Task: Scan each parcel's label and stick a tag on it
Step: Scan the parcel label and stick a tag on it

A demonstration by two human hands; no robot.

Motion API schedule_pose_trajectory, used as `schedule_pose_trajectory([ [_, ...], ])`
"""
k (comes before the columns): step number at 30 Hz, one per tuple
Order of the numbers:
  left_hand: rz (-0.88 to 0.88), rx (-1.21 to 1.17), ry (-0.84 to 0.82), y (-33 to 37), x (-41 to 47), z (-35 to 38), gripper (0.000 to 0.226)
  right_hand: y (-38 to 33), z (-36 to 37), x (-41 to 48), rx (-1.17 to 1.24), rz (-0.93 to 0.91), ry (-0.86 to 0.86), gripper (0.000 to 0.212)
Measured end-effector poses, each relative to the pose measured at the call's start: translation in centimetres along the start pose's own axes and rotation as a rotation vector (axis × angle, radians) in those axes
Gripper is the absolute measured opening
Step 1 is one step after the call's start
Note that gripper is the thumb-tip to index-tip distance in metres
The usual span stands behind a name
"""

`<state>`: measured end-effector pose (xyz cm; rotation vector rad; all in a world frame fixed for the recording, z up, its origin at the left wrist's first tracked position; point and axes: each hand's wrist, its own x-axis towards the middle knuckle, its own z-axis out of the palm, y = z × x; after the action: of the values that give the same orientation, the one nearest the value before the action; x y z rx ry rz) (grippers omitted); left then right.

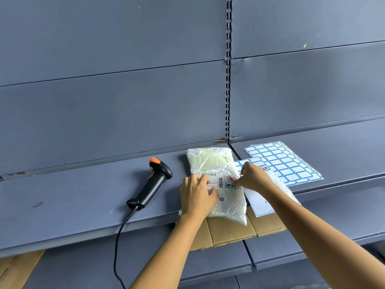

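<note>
- the left hand (196, 195) lies flat with fingers spread loosely, pressing down on the near-left part of the parcel (210, 159) and partly covering its label (212, 177).
- the right hand (255, 177) has its fingers bunched, with the tips pinching the right end of a blue-edged tag (231, 186) that lies on the parcel just right of the label; how much of the tag is stuck down i cannot tell.
- the parcel lies on the shelf (83, 197), its near end overhanging onto cardboard (229, 230).
- it is a crinkled white plastic bag, and it looks light, soft and a bit slippery. it is best steadied with a flat palm while the tag is smoothed on, and best lifted by its long edges, since the film may wrinkle under the sticker.
- the scanner (153, 184) lies on the shelf to the left, near the parcel but apart from it.
- the sticker sheets (285, 161) lie to the far right.
</note>
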<state>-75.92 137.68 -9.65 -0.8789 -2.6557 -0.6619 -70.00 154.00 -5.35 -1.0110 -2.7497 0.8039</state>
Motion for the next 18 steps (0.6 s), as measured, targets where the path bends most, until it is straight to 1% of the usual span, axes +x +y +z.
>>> schedule_pose_trajectory([
  [4, -0.025, -0.005, 0.017, 0.2, 0.0, -0.2, 0.028, -0.1, 0.2, 0.0, -0.159, -0.048, 0.041, 0.047],
  [7, -0.100, -0.025, 0.062, 0.2, 0.0, -0.2, 0.038, -0.1, 0.0, -0.4, -0.271, -0.067, 0.090, 0.055],
  [9, -0.197, -0.058, 0.083, 0.0, 0.1, -0.4, 0.044, 0.2, -0.1, -0.6, -0.199, -0.052, 0.114, 0.053],
  [10, -0.264, -0.067, 0.058, -0.1, 0.2, -0.5, 0.046, 0.5, -0.1, -0.6, -0.127, -0.043, 0.122, 0.048],
  [12, -0.362, -0.029, -0.054, -0.2, 0.4, -0.9, 0.053, 0.8, 0.0, -0.9, 0.012, -0.032, 0.129, 0.039],
  [14, -0.405, -0.032, -0.148, -0.1, 0.5, -1.5, 0.057, 0.9, 0.0, -1.5, 0.085, -0.028, 0.113, 0.036],
  [16, -0.452, -0.130, -0.214, 0.0, 0.5, -2.1, 0.052, 0.6, 0.3, -2.5, 0.083, -0.034, 0.090, 0.035],
  [18, -0.508, -0.337, -0.242, 0.0, 0.3, -2.8, 0.041, 0.2, 0.6, -3.6, 0.089, -0.027, 0.081, 0.034],
])
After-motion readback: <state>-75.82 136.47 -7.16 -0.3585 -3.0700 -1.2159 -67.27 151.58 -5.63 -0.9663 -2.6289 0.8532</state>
